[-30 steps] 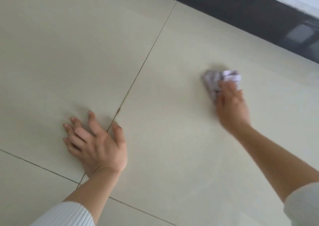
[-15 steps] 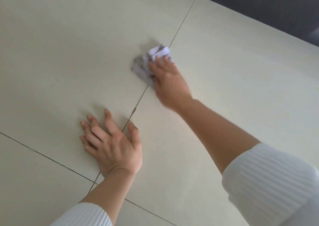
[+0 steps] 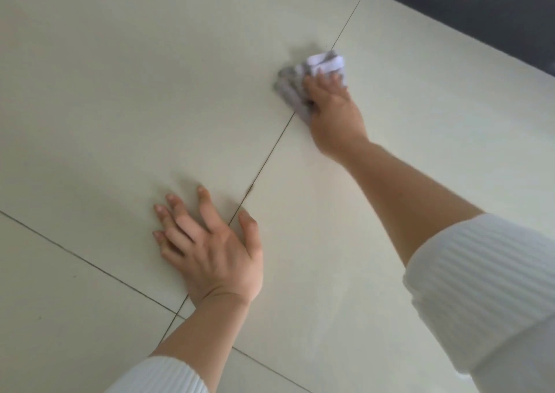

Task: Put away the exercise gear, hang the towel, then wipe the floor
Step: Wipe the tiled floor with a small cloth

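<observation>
Sliding left, the scrunched-up grey and white cloth (image 3: 295,87) has gone from the right-hand tile over to the thin dark line between the tiles (image 3: 270,155).

The right hand (image 3: 333,116) grips the cloth with bent fingers and pushes it down on the pale cream tiled floor (image 3: 105,92), in the upper right of the frame. The left hand (image 3: 210,245) has stayed flat on the floor in the lower middle, fingers spread, holding nothing. No exercise gear or towel shows, so I think this is the last job, wiping. It looks like back-and-forth rubbing, with more floor left to clean.
</observation>
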{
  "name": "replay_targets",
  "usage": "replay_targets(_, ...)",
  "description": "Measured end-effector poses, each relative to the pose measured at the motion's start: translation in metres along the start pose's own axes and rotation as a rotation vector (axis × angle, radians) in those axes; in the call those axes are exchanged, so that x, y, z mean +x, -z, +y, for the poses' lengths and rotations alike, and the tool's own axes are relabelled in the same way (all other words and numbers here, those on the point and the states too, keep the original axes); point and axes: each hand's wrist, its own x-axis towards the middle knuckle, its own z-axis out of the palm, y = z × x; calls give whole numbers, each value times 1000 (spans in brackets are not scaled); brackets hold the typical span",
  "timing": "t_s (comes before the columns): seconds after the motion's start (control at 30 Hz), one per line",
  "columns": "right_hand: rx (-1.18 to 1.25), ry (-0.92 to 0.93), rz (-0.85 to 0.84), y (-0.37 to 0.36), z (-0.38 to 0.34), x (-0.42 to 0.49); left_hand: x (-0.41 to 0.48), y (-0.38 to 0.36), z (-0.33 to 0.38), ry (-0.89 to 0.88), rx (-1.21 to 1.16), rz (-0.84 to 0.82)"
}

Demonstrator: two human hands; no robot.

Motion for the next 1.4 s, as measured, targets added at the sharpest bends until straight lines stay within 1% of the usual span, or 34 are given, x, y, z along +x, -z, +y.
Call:
replay_targets(0.1, 62, 243, -15, -20, -24, -37, 0, 1, 0, 1, -7, -7)
replay_targets(0.2, 90, 424, -125, -23, -22, -88, 0, 2, 0, -1, -19, -11)
replay_targets(0.27, 39, 506, -193, -17, -7, -118, 0, 2, 0, -8, -30, -23)
replay_targets(0.3, 4, 510, -200, -12, 6, -128, 0, 2, 0, -10, -36, -32)
replay_targets(0.33, -24, 475, -183, -4, 21, -135, 1, 2, -1, -10, -41, -40)
replay_targets(0.37, -37, 394, -141, 4, 37, -140, 1, 2, -1, -11, -42, -45)
replay_targets(0.4, -39, 271, -82, 14, 52, -145, 1, 2, -2, -12, -42, -50)
replay_targets(0.47, -28, -50, 65, 30, 70, -148, 1, 2, -2, -18, -36, -55)
replay_targets(0.53, -17, -346, 155, 32, 71, -145, 1, 2, -2, -18, -26, -64)
replay_targets(0.57, -14, -430, 179, 28, 64, -143, 1, 3, -1, -19, -18, -71)
replay_targets(0.6, -4, -457, 194, 21, 52, -142, 2, 4, -1, -21, -10, -76)
replay_targets(0.63, 10, -429, 197, 14, 38, -145, 2, 5, -1, -21, -4, -82)
replay_targets(0.67, 23, -357, 189, 4, 22, -151, 2, 6, -2, -20, 1, -92)
replay_targets(0.77, 54, -81, 129, -24, -21, -192, 5, 10, -2, -32, -17, -130)
replay_targets(0.87, 91, 59, 114, -45, -51, -242, 13, 24, -11, -59, -110, -229)
replay_targets(0.9, 97, 105, 96, -52, -61, -260, 14, 29, -22, -119, -103, -256)
replay_targets(0.93, 96, 167, 55, -56, -69, -277, 13, 34, -37, -229, -50, -264)
replay_targets(1.0, 83, 351, -95, -58, -76, -306, 3, 44, -73, -459, 86, -262)
replay_targets(1.03, 64, 444, -176, -53, -70, -314, -4, 49, -91, -510, 138, -274)
replay_targets(1.07, 14, 515, -209, -46, -57, -318, -12, 56, -108, -519, 183, -295)
replay_targets(1.1, -49, 542, -182, -38, -42, -318, -23, 63, -124, -516, 221, -319)
replay_targets(1.13, -92, 487, -119, -29, -23, -317, -33, 70, -139, -520, 256, -338)
replay_targets(1.17, -103, 330, -24, -19, -3, -316, -43, 75, -152, -526, 282, -347)
replay_targets(1.2, -89, 123, 72, -7, 13, -314, -53, 82, -165, -520, 315, -357)
replay_targets(1.23, -89, -94, 126, 3, 30, -313, -60, 85, -175, -504, 335, -383)
replay_targets(1.27, -67, -276, 155, 14, 43, -312, -66, 87, -180, -480, 334, -416)
replay_targets(1.3, -35, -413, 174, 19, 46, -313, -74, 90, -188, -464, 328, -438)
replay_targets(1.33, -6, -492, 188, 18, 41, -315, -82, 94, -196, -473, 341, -465)
replay_targets(1.37, 11, -513, 194, 12, 28, -318, -93, 98, -203, -501, 370, -497)
replay_targets(1.4, 22, -473, 196, 0, 9, -322, -102, 102, -212, -536, 386, -523)
